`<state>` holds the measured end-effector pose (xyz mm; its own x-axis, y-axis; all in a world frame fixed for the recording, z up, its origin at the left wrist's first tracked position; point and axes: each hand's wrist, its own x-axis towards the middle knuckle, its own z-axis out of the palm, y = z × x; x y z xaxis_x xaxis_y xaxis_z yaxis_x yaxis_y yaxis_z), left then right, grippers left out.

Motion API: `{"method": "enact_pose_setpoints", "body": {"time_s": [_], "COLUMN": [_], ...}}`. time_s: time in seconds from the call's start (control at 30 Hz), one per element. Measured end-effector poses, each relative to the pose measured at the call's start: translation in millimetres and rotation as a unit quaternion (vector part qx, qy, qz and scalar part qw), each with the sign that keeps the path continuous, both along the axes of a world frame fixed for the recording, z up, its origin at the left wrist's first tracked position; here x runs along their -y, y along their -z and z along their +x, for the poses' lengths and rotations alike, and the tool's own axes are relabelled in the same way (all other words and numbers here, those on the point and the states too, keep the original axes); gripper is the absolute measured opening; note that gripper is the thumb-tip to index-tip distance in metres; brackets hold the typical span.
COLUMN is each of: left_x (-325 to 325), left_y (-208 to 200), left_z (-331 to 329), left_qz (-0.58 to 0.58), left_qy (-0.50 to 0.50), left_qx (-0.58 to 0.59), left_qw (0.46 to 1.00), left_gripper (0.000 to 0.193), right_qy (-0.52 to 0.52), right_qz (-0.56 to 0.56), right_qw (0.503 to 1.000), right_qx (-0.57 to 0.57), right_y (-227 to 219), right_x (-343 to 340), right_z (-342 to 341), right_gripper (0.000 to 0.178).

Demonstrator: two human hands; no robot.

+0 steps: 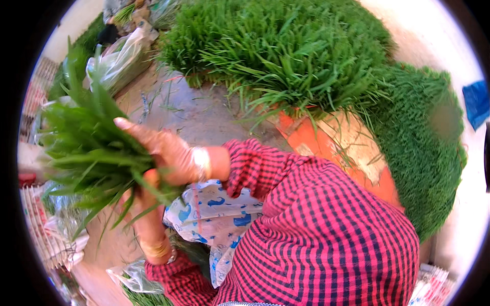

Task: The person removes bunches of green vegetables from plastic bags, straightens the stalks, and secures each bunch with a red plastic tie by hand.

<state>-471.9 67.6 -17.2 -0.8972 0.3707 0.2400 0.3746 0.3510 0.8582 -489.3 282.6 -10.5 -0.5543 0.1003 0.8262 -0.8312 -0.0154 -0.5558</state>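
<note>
A bunch of long, flat green leaves that look like garlic chives (97, 137) is held up at the left, its tips fanned outward and blurred by motion. My right hand (171, 153), in a thin see-through glove, grips the bunch from above and the right with the thumb stretched along it. Below, my left hand (148, 219), gloved too, closes round its lower side; leaves partly cover those fingers. Both sleeves are red and black checked. Under my forearms lies a white cloth with blue animal prints (214, 204).
A large heap of the same chives (286, 51) curves across the back and down the right side. Orange and tan sheets (352, 137) lie before it. Clear plastic bags with greens (122, 56) stand at the far left; another bag (135, 278) is near me. A blue object (475, 104) is at the right wall.
</note>
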Motion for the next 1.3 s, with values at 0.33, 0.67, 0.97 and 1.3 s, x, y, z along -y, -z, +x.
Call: {"method": "enact_pose_setpoints", "body": {"time_s": [0.33, 0.67, 0.97, 1.3], "left_x": [-112.3, -37.2, 101.2, 220.0], "left_y": [-13.2, 20.2, 1.8, -46.8], "left_z": [51.1, 19.2, 37.5, 141.5], "left_qz": [-0.07, -0.006, 0.051, 0.137], "left_qy": [0.115, -0.029, -0.191, -0.332], "left_qx": [0.163, 0.35, 0.392, 0.35], "left_qw": [0.977, 0.936, 0.899, 0.865], "left_gripper": [0.064, 0.046, 0.058, 0.061], "right_qy": [0.189, 0.711, 0.691, 0.588], "right_qz": [-0.166, -0.229, -0.013, -0.058], "right_qw": [0.874, 0.547, 0.356, 0.391], "right_qx": [0.416, 0.378, 0.629, 0.706], "right_y": [93.9, 206.2, 222.6, 304.3], "right_x": [-215.7, -454.5, -601.6, -590.2], "right_z": [154.6, 387.0, 367.3, 311.5], "right_gripper": [0.058, 0.071, 0.078, 0.044]}}
